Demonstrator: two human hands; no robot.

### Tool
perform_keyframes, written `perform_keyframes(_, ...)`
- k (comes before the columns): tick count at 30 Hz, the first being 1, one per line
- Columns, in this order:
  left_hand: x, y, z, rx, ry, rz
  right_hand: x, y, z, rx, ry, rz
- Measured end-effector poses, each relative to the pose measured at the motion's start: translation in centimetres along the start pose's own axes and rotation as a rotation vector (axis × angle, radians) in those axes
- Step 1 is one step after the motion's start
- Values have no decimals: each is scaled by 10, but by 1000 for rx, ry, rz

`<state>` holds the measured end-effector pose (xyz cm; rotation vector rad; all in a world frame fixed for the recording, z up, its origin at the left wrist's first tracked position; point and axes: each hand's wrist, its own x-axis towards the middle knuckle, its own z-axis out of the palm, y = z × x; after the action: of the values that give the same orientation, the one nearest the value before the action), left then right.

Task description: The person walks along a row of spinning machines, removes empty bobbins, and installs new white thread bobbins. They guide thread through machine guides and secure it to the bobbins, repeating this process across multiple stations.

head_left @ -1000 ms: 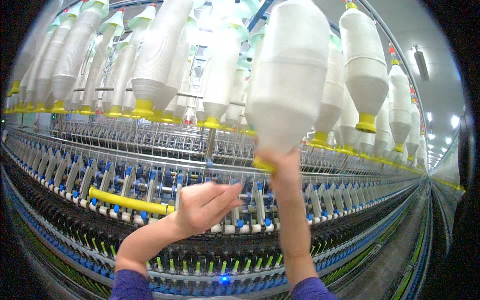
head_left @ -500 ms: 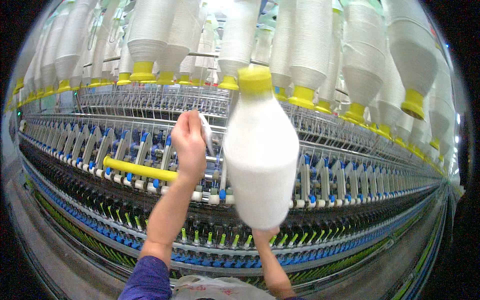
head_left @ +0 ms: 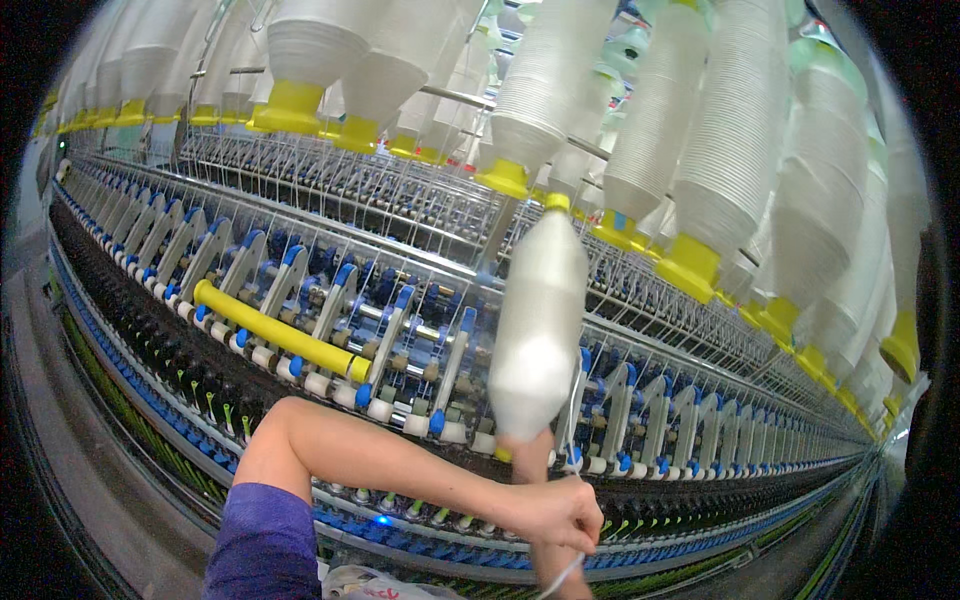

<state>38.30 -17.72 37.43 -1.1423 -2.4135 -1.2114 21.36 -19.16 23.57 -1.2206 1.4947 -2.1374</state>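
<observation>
Plainly enough, both of the person's hands were busy in front of the long spinning frame (head_left: 420,335). The right hand (head_left: 528,457) was wrapped around the lower end of a full white bobbin (head_left: 540,320), partly hidden behind it, and held it nearly upright, its yellow cap (head_left: 556,202) at the top, just below the bobbins (head_left: 730,150) that hung overhead in rows. The left hand (head_left: 560,514), its arm bent and reaching across from a purple sleeve (head_left: 262,535), passed in front of the right forearm (head_left: 556,568); its fingers were pinched together on a thin white strand (head_left: 572,430), which ran up beside the bobbin's right side and trailed away beneath the hand. Off to the left, well apart from both hands, a bare yellow tube (head_left: 285,332) lay slantwise along the white rollers (head_left: 318,384), in front of the grey levers with blue tips. Lower down I saw green spindles (head_left: 227,417), a small blue light (head_left: 383,520) and, at the bottom edge, part of a white plastic bag (head_left: 362,580).
</observation>
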Motion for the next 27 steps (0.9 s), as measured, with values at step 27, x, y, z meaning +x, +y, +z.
perform_keyframes(27,88,-118,-305,-287,1276,87,392,-110,53,24,-9,-336)
